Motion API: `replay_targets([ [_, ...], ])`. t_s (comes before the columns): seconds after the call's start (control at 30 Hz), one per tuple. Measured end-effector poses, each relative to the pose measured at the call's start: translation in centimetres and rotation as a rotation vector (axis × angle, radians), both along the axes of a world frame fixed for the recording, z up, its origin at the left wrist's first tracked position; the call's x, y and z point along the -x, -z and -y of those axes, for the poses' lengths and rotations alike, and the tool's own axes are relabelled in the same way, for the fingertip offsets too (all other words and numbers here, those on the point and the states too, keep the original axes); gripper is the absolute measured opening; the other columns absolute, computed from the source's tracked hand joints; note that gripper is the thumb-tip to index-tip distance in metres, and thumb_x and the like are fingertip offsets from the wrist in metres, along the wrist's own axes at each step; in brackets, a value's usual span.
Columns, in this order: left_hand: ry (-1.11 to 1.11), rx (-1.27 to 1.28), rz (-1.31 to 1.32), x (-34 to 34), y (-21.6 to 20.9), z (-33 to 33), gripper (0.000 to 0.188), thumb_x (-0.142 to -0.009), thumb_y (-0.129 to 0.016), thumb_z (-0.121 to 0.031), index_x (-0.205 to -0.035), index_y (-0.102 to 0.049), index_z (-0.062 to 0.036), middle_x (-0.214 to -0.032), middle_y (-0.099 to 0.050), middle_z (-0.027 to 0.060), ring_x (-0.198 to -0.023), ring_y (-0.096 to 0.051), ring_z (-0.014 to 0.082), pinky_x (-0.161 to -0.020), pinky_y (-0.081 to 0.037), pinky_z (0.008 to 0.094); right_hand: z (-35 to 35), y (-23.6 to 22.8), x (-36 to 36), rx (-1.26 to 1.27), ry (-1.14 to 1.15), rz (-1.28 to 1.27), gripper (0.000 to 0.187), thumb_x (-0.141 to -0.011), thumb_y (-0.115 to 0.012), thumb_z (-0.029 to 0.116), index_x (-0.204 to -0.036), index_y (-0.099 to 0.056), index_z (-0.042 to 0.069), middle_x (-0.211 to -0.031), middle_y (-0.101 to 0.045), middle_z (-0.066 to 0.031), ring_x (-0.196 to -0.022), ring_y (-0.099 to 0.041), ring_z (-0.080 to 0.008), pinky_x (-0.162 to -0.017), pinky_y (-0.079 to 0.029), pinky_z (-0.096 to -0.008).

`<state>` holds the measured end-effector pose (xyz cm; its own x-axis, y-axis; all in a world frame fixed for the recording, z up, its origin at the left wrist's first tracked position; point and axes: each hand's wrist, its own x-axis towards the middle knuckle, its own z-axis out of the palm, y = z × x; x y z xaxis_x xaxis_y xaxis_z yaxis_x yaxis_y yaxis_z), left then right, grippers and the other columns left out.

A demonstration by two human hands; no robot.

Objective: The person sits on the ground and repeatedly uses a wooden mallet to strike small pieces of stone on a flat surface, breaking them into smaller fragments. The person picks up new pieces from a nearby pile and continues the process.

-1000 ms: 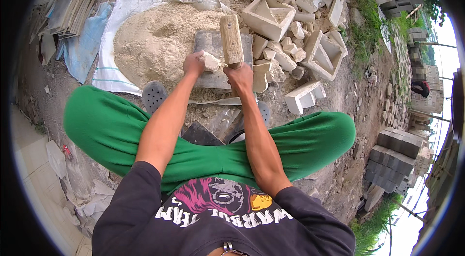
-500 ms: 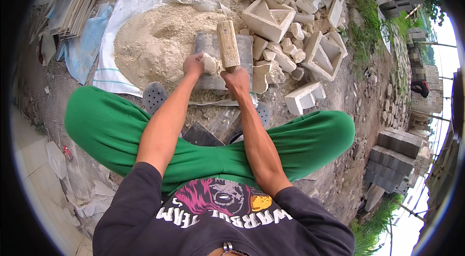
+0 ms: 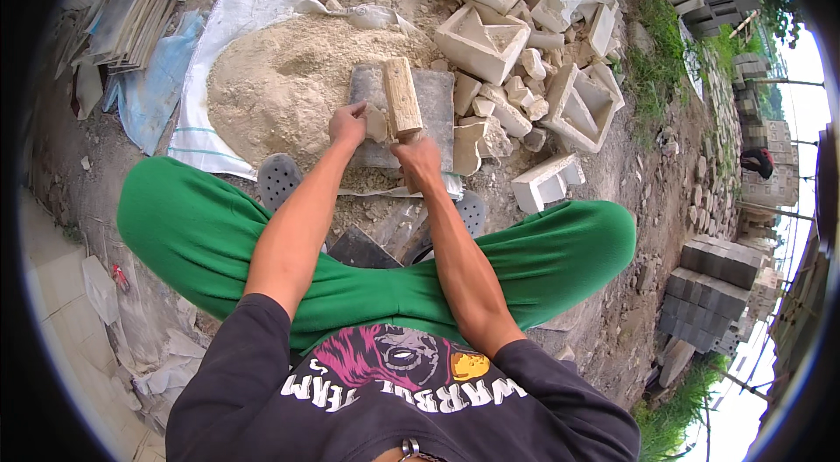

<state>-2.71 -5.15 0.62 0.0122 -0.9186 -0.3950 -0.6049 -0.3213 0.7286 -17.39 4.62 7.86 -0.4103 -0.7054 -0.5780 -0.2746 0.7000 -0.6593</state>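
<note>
My right hand (image 3: 417, 160) is closed round the handle of a wooden mallet (image 3: 402, 96), whose thick pale head lies over a dark flat slab (image 3: 437, 105). Pinched in my left hand (image 3: 348, 124) is a small cream-coloured chunk (image 3: 376, 123), just left of the mallet head. Whether the mallet touches the chunk cannot be made out. Beyond my left hand a heap of crumbled beige powder (image 3: 271, 81) spreads over a white woven sack (image 3: 199, 108), and the slab lies at the heap's right side.
Broken cream blocks with triangular openings (image 3: 483, 40) and loose fragments (image 3: 509, 108) lie right of the slab. A blue sheet (image 3: 153, 99) and stacked thin boards (image 3: 131, 20) stand at the left. Grey bricks (image 3: 707, 287) are piled far right. My grey clogs (image 3: 279, 179) flank the sack's near edge.
The mallet head has shifted slightly left and nearer to me, with my right hand still round its handle. In my left hand, the chunk now shows a smaller face.
</note>
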Motion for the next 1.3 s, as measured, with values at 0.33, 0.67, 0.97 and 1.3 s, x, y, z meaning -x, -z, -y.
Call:
replay_targets([
  [0.33, -0.019, 0.01, -0.028, -0.6, 0.6, -0.3, 0.036, -0.084, -0.063, -0.014, -0.119, -0.073, -0.0162, -0.112, -0.073, 0.0123, -0.101, -0.07, 0.0265, -0.087, -0.054, 0.036, -2.2, 0.9, -2.2, 0.078, -0.029, -0.185, 0.032, -0.072, -0.071, 0.027, -0.088, -0.073, 0.0, -0.081, -0.072, -0.0229, -0.079, -0.072, -0.0381, -0.069, -0.055, -0.0425],
  [0.67, 0.029, 0.108, -0.086, -1.0, 0.2, -0.6, 0.035, -0.083, -0.065, -0.015, -0.117, -0.074, -0.0163, -0.115, -0.072, 0.0128, -0.103, -0.069, 0.0291, -0.088, -0.054, 0.0365, 0.7, -5.6, -0.5, 0.205, 0.064, -0.05, 0.031, -0.073, -0.073, 0.026, -0.082, -0.07, -0.003, -0.066, -0.068, -0.0163, -0.064, -0.07, -0.0288, -0.062, -0.053, -0.0405],
  [0.97, -0.014, -0.008, -0.046, 0.1, -1.1, -0.5, 0.039, -0.083, -0.062, -0.009, -0.12, -0.073, -0.0165, -0.114, -0.073, 0.0093, -0.105, -0.069, 0.0259, -0.091, -0.053, 0.0356, -1.3, 4.4, -0.3, -0.084, -0.052, -0.112, 0.034, -0.071, -0.072, 0.026, -0.086, -0.071, -0.004, -0.076, -0.071, -0.0201, -0.072, -0.071, -0.0332, -0.067, -0.054, -0.0423],
  [1.3, 0.008, 0.079, -0.047, -0.8, 0.9, -0.7, 0.039, -0.079, -0.059, -0.009, -0.114, -0.075, -0.0144, -0.114, -0.072, 0.0147, -0.104, -0.068, 0.0325, -0.091, -0.053, 0.0378, 0.2, -2.8, -1.0, 0.301, 0.018, -0.112, 0.036, -0.072, -0.074, 0.028, -0.092, -0.071, -0.002, -0.076, -0.071, -0.0212, -0.076, -0.072, -0.0331, -0.069, -0.053, -0.042],
])
